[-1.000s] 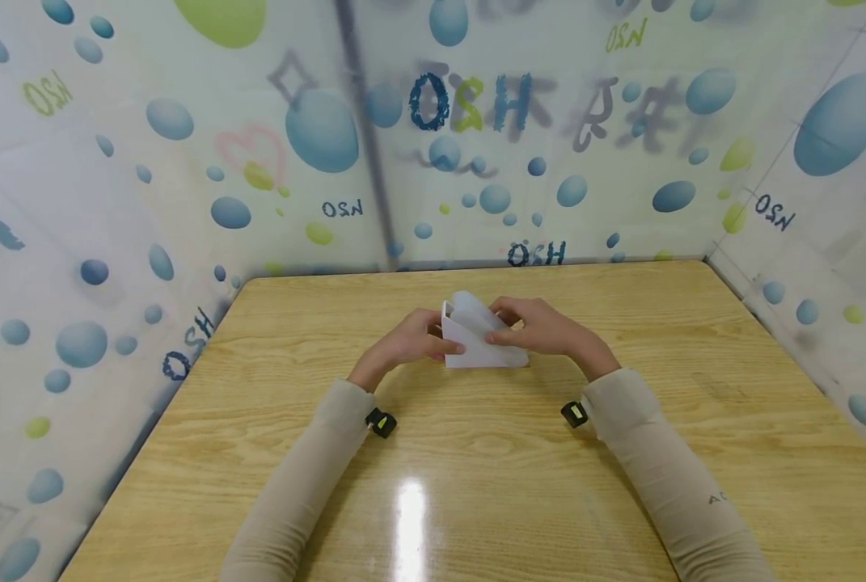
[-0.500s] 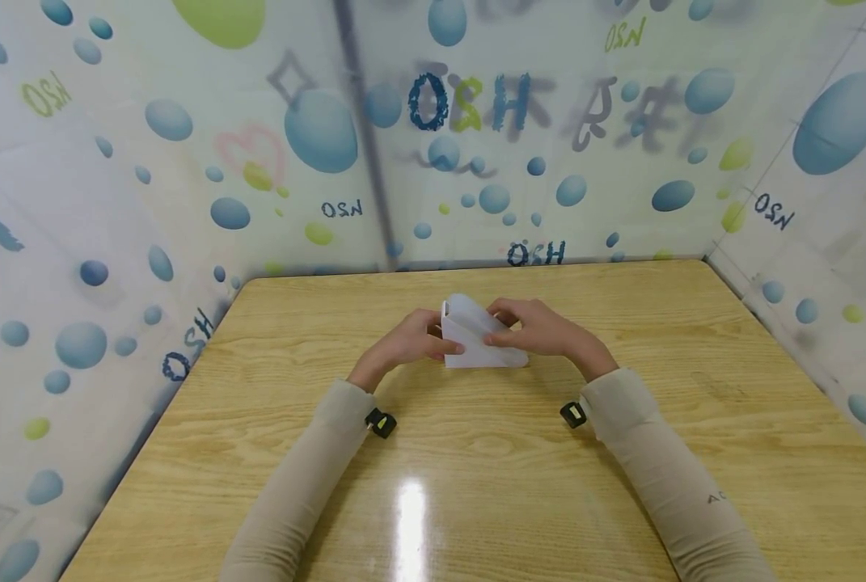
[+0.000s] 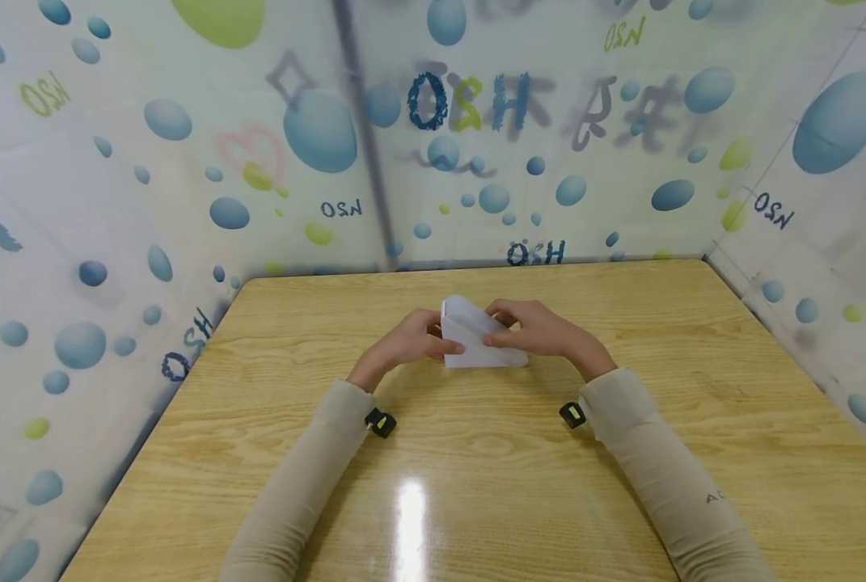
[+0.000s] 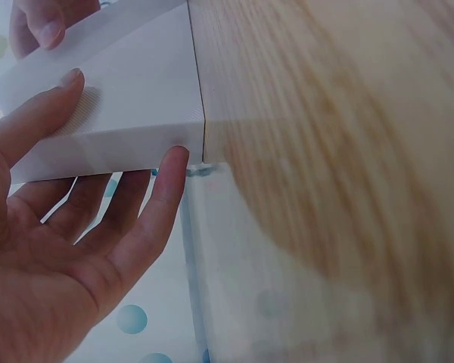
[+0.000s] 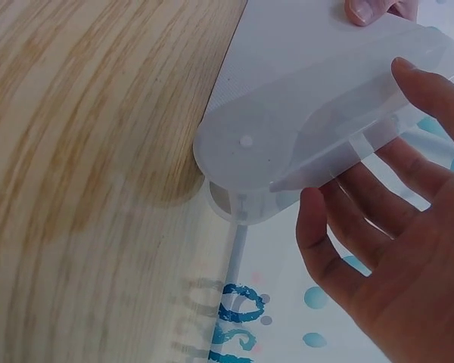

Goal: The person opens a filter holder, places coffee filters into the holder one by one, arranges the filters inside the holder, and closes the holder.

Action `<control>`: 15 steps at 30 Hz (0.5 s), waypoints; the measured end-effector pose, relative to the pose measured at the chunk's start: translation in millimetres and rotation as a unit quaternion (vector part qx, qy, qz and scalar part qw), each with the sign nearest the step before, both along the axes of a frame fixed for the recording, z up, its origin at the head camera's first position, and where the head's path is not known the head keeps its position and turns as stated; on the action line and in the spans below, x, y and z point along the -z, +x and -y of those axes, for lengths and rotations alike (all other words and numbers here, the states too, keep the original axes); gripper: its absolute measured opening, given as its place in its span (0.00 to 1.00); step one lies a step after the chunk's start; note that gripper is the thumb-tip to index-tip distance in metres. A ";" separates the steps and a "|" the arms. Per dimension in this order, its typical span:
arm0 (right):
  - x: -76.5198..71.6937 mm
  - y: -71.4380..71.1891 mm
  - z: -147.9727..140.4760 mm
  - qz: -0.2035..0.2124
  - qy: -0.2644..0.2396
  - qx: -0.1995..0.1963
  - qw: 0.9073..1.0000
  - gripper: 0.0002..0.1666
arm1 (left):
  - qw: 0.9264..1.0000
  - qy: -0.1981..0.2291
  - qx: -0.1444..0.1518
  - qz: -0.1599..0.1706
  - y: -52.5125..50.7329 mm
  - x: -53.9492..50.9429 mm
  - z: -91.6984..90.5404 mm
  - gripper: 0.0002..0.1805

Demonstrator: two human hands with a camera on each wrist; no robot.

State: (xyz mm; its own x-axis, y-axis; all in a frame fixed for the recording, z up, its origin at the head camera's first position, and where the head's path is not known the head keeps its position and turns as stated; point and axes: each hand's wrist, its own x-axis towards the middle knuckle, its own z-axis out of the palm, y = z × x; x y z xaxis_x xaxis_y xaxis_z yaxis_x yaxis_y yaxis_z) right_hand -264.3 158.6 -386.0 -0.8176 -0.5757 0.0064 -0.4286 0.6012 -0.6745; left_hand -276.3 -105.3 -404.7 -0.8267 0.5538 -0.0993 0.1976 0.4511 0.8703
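Observation:
A small white plastic box with a slanted top stands on the table, with a translucent hinged lid over its sloping side. At its left end my left hand grips it, thumb on the near face and fingers around the end and far side. From the right, my right hand pinches the lid, thumb on the near side and fingers on the far side. In the right wrist view, a round pivot joins lid and box at the low corner. The lid lies down over the box; its inside is hidden.
The wooden table extends around both arms, with a light reflection near the front. A patterned curtain with blue and green spots encloses the back and sides. A small black device sits at each wrist.
The lid has swung down to the left, and the gap at the box's upper left end has closed. Both hands have stayed almost in place on the box.

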 end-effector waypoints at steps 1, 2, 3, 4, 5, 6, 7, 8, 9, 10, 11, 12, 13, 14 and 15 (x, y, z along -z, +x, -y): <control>0.2 -0.2 0.0 0.000 0.000 -0.001 1.000 0.24 | 1.000 0.001 0.001 0.000 0.1 -0.1 -0.1 0.19; 0.5 -0.4 0.0 0.000 0.000 -0.002 1.000 0.24 | 1.000 0.001 0.001 -0.001 0.1 -0.1 -0.1 0.19; 0.9 -0.5 -0.1 0.000 0.000 -0.002 1.000 0.24 | 1.000 0.000 0.002 -0.002 0.1 -0.1 0.0 0.19; 1.2 -0.7 -0.2 0.000 0.000 -0.002 1.000 0.23 | 1.000 0.000 0.003 -0.003 -0.1 0.0 0.0 0.19; 1.5 -0.8 -0.4 0.000 0.000 -0.002 1.000 0.23 | 1.000 -0.001 0.003 -0.004 -0.2 0.2 0.0 0.19; 1.8 -0.9 -0.5 -0.001 0.000 -0.002 1.000 0.23 | 1.000 -0.001 0.004 -0.004 -0.3 0.2 -0.2 0.18; 1.8 -0.8 -0.6 -0.001 0.000 -0.001 1.000 0.23 | 1.000 -0.002 0.004 -0.005 -0.4 0.3 -0.3 0.18; 1.7 -0.6 -0.7 0.000 0.000 -0.001 1.000 0.23 | 1.000 -0.003 0.004 -0.005 -0.4 0.3 -0.3 0.18; 1.4 -0.3 -0.8 -0.001 0.000 -0.002 1.000 0.23 | 1.000 -0.003 0.004 -0.005 -0.3 0.3 -0.4 0.18; 1.2 -0.1 -0.8 -0.002 0.001 -0.003 1.000 0.23 | 1.000 -0.004 0.003 -0.006 -0.4 0.3 -0.4 0.18; 0.9 0.2 -0.8 -0.002 0.002 -0.003 1.000 0.23 | 1.000 -0.004 0.003 -0.005 -0.4 0.2 -0.4 0.18; 0.6 0.4 -0.7 -0.002 0.003 -0.004 1.000 0.23 | 1.000 -0.005 0.003 -0.005 -0.3 0.1 -0.4 0.18; 0.2 0.6 -0.7 -0.002 0.003 -0.005 1.000 0.23 | 1.000 -0.005 0.002 -0.005 -0.2 0.1 -0.3 0.18; -0.1 0.7 -0.7 -0.003 0.004 -0.006 1.000 0.24 | 1.000 -0.005 0.002 -0.005 -0.2 0.0 -0.2 0.19; -0.3 0.6 -0.6 -0.003 0.005 -0.007 1.000 0.24 | 1.000 -0.005 0.002 -0.004 0.1 -0.3 -0.1 0.19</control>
